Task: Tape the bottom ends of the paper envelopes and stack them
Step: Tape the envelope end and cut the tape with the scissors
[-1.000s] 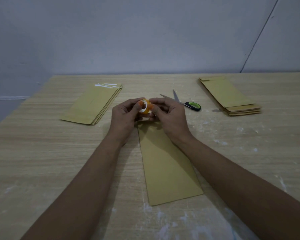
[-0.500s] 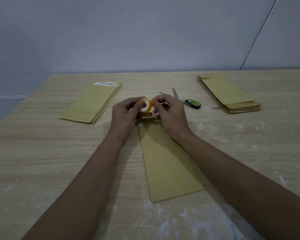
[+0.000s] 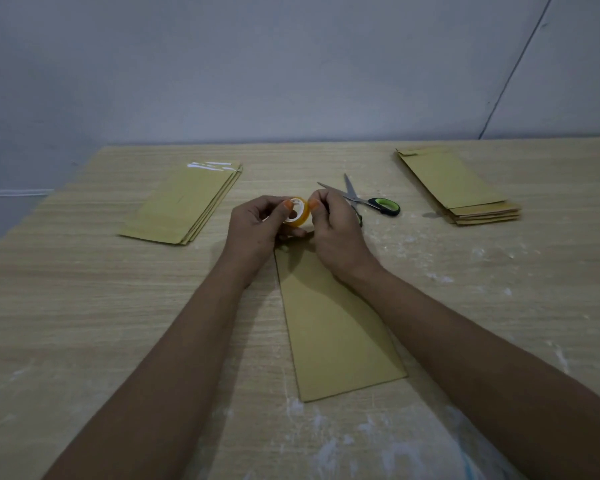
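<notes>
A single brown paper envelope lies lengthwise on the wooden table in front of me. Both hands hover over its far end. My left hand holds a small roll of clear tape between thumb and fingers. My right hand pinches at the roll's right edge with thumb and forefinger. The envelope's far end is hidden under my hands. A stack of envelopes with shiny tape strips on their far ends lies at the back left. Another envelope stack lies at the back right.
Scissors with black and green handles lie open just behind my right hand. White dusty smears mark the table on the right and near the front edge. A grey wall stands behind the table's far edge.
The tape roll has turned a little in my fingers, and my right thumb and forefinger have shifted along its rim. The envelope and stacks stay put.
</notes>
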Available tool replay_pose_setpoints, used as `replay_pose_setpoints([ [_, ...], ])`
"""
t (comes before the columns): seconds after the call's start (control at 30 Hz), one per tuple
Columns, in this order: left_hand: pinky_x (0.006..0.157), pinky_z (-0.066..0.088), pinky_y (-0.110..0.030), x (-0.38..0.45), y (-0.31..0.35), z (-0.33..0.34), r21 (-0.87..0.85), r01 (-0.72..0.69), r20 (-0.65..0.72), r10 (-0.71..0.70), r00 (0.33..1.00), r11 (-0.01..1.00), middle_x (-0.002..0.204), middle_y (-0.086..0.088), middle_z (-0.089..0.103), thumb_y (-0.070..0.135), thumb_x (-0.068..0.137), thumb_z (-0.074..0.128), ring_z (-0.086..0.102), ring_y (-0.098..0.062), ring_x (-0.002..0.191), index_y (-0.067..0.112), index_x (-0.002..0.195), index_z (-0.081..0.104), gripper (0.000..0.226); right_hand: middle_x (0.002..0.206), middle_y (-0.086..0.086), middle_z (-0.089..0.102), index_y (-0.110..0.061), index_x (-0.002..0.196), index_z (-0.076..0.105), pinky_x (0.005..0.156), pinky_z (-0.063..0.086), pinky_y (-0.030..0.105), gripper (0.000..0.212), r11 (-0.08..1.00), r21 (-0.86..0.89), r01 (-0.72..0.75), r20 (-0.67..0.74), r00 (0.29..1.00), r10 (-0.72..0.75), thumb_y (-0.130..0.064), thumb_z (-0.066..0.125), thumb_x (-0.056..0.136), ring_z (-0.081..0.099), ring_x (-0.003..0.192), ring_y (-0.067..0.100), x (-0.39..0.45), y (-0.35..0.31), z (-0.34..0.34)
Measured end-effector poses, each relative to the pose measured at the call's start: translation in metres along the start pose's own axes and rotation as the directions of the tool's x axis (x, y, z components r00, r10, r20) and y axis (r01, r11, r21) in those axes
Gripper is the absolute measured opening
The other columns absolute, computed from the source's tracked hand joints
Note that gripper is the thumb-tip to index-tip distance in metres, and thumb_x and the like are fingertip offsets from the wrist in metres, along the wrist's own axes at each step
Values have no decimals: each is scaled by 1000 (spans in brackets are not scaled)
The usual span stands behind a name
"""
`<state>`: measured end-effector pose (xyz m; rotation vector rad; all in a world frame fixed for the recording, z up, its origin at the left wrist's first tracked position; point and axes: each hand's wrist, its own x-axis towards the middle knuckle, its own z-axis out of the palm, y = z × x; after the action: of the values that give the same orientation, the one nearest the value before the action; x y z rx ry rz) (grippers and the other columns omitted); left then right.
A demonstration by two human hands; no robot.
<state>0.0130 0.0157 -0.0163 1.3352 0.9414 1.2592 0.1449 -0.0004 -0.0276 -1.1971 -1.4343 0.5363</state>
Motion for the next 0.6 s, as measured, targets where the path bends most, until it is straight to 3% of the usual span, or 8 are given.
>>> replay_pose_setpoints([
  [0.17,58,55,-26,1,1,-2,-6,56,-22,-56,998,998,75,-5,69,7,95,62,70,-18,58,3,93,66,6,73,-6,46,-6,93,51,57,38,9,15,989,128,-67,20,998,65,-5,41,104,46,59,-7,-4,-9,-3],
  [0.27,58,49,-27,1,3,0,18,62,-34,-62,998,998,68,0,66,8,95,63,65,-15,52,5,93,63,3,71,-6,46,-12,90,52,59,36,17,18,986,152,-76,26,997,73,-10,42,105,41,61,-1,-3,-8,-3],
  [0.4,45,36,-24,0,6,0,69,52,-60,-48,997,996,65,-3,58,11,94,64,55,-14,45,11,95,54,10,71,1,48,-12,92,53,63,39,27,15,975,193,-106,12,994,106,-8,44,103,43,64,8,-3,-11,-5],
  [0.6,40,23,-22,-1,7,4,151,37,-72,-27,997,988,51,4,47,8,98,49,47,-12,39,17,85,46,16,88,14,62,-14,84,58,61,42,23,12,889,392,-234,53,971,232,-7,56,93,56,72,13,1,-19,-15],
])
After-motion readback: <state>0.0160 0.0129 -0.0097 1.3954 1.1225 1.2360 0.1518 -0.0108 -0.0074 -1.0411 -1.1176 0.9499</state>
